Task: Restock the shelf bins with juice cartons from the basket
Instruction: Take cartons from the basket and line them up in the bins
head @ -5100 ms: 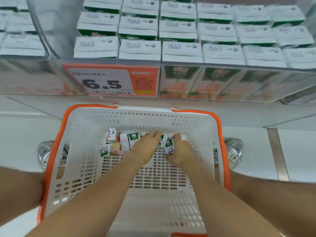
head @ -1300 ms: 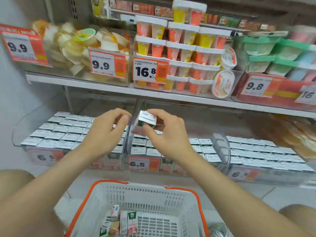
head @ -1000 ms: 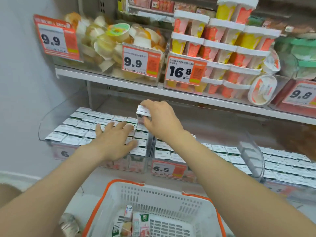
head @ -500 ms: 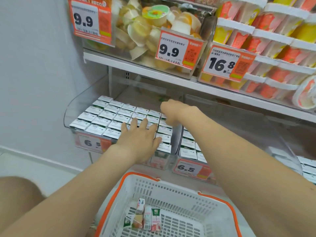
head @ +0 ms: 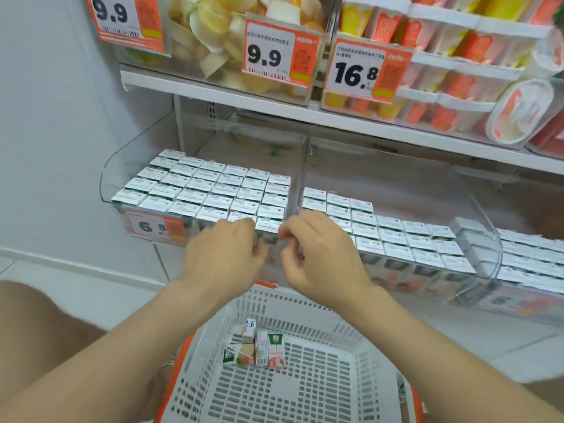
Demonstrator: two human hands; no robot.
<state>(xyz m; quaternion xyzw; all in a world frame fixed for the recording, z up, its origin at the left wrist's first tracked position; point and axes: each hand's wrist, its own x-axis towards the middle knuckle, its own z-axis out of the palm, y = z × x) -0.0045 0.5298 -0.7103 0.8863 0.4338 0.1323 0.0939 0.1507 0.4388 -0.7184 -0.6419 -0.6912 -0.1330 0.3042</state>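
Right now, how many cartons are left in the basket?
5 cartons bunched at the far wall of the basket: one at the back, two upright on the right, two lower on the left. Others may be hidden beneath.

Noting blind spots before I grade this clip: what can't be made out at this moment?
Head view only:
- left hand: motion-blurred, fingertips turned away; grip unclear.
- right hand: curled fingers hide whether it pinches anything.
- middle bin: front left corner hidden behind the right hand.
- juice cartons: print too small to read.
- basket: near rim cut off by the bottom edge.
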